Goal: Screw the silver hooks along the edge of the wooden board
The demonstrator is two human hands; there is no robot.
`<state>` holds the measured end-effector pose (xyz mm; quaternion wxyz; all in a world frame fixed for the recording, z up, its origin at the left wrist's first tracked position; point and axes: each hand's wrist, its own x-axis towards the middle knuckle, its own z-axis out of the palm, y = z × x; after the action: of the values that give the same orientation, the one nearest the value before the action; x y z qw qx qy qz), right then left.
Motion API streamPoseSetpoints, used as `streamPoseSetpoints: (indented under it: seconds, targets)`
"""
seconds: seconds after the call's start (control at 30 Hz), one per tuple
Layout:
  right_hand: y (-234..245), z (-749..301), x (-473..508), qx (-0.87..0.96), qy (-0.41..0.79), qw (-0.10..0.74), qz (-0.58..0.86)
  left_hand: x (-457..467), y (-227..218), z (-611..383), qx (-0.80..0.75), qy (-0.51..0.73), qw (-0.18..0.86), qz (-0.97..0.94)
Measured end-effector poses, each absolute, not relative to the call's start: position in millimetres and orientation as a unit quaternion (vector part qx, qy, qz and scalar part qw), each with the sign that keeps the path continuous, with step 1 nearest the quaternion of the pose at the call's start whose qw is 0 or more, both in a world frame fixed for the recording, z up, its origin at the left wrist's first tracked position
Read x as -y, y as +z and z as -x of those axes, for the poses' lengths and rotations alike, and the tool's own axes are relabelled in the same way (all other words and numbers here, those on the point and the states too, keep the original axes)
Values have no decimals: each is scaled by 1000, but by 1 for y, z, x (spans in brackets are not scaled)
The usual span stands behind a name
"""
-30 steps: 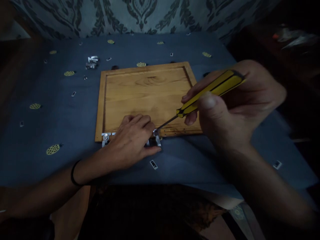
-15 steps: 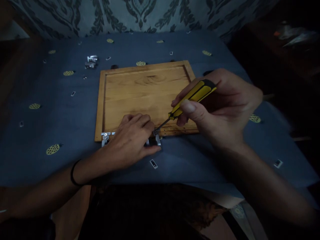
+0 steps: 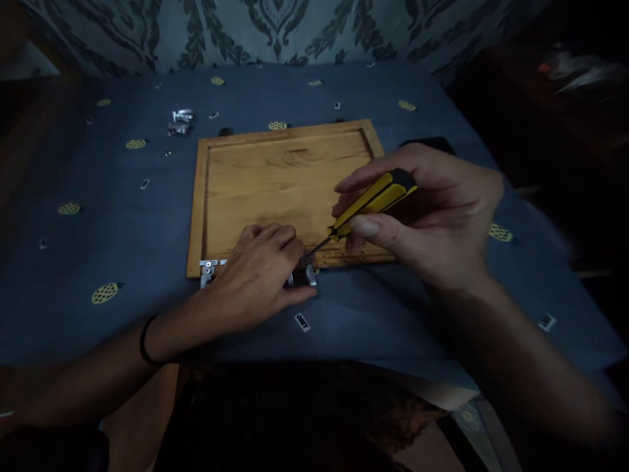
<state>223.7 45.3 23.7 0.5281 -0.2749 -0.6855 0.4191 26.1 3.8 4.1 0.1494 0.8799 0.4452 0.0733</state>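
A wooden panel (image 3: 275, 190) with a raised frame lies flat on a blue cloth. A metal hinge bracket (image 3: 210, 270) runs along its near edge. My left hand (image 3: 255, 278) lies palm down over the middle of that bracket, fingers curled and pressing on it. My right hand (image 3: 432, 219) is closed round the handle of a yellow and black screwdriver (image 3: 373, 200). The thin shaft slants down to the left, and its tip rests at the bracket's right end (image 3: 308, 272), just beside my left fingertips.
The blue cloth (image 3: 113, 242) with yellow dot patterns covers the table. A small pile of metal hardware (image 3: 179, 122) lies at the back left. Small labels and bits are scattered about. A patterned curtain hangs behind. The table's near edge drops to a dark floor.
My right hand has come lower and to the left, so the screwdriver handle leans flatter. The tip stays at the bracket's right end. My left hand has not moved.
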Motion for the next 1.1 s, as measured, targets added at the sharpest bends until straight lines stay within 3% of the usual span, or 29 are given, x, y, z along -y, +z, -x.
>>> streamPoseSetpoints:
  seconds: [0.23,0.4,0.7,0.9,1.1]
  targets:
    - [27,-236,-51,740,445,449,229,-2,1,-25,-443,89,142,-881]
    - [25,-233,-51,736,404,474,263,-3,1,-25,-446,78,140,-881]
    - [19,-223,-45,678,455,495,297,-3,3,-25,-447,74,149,-879]
    - [23,-220,-46,627,383,611,294,-3,1,-25,-444,100,142,-879]
    - [24,-219,-45,653,384,577,304,-2,0,-24,-437,105,139,-883]
